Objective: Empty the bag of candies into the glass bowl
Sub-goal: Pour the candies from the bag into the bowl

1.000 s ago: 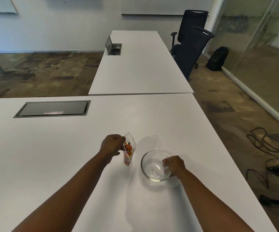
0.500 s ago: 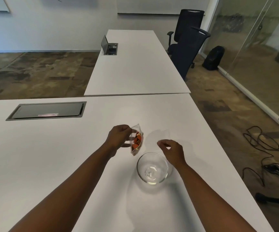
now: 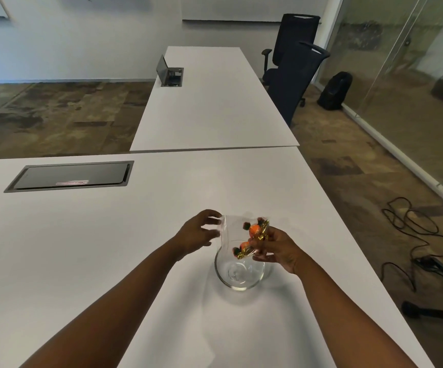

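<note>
Both hands are holding the bag [image 3: 237, 229] over the bowl [image 3: 239, 272]: right hand [image 3: 276, 247] fingers pinching its candy end, left hand [image 3: 197, 233] fingers loosely gripping its other edge.

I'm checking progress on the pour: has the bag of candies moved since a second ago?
Yes. The bag of candies has gone from left of the glass bowl to above its rim, now between both hands.

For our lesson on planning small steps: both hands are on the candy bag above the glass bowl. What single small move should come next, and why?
Probably tip the bag so its mouth points down into the bowl. The right hand grips the end holding the candies, the left hand holds the other edge, and the bowl directly beneath looks empty.
</note>
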Demonstrator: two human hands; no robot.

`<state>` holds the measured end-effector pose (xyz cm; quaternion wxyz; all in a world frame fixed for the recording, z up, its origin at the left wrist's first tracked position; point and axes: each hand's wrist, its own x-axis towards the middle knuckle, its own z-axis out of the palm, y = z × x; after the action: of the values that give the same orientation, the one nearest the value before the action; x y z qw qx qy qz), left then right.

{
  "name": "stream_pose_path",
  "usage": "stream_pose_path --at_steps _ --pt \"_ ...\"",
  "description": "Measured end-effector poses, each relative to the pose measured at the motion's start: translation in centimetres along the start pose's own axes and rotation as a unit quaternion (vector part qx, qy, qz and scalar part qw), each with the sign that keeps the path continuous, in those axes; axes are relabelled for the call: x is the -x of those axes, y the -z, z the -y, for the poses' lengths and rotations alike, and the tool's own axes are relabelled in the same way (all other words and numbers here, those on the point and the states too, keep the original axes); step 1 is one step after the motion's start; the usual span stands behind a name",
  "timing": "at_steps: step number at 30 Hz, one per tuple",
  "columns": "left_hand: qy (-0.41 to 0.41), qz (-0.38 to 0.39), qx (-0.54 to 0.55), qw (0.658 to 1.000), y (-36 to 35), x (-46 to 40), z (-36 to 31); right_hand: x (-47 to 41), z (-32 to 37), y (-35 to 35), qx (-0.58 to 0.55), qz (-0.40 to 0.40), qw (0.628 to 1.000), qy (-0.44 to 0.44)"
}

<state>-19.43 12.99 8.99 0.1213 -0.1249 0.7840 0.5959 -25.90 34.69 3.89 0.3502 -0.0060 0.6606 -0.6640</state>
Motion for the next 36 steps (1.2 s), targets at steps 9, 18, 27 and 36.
stream_pose_path --at_steps 9,18,27,36 --pt "-0.023 -0.061 -0.235 0.970 -2.3 0.4 3.6 -0.3 -0.2 0.0 0.227 -0.043 0.972 0.043" --pt "0.001 -0.102 -0.280 0.955 -2.9 0.7 5.1 0.0 1.3 -0.5 0.404 -0.027 0.912 0.070" --pt "0.012 -0.107 -0.284 0.953 -3.0 0.7 4.9 0.3 2.5 -1.0 0.423 -0.018 0.904 0.061" --pt "0.024 -0.090 -0.268 0.959 -2.8 0.9 4.4 0.8 3.5 -1.1 0.403 -0.029 0.912 0.073"
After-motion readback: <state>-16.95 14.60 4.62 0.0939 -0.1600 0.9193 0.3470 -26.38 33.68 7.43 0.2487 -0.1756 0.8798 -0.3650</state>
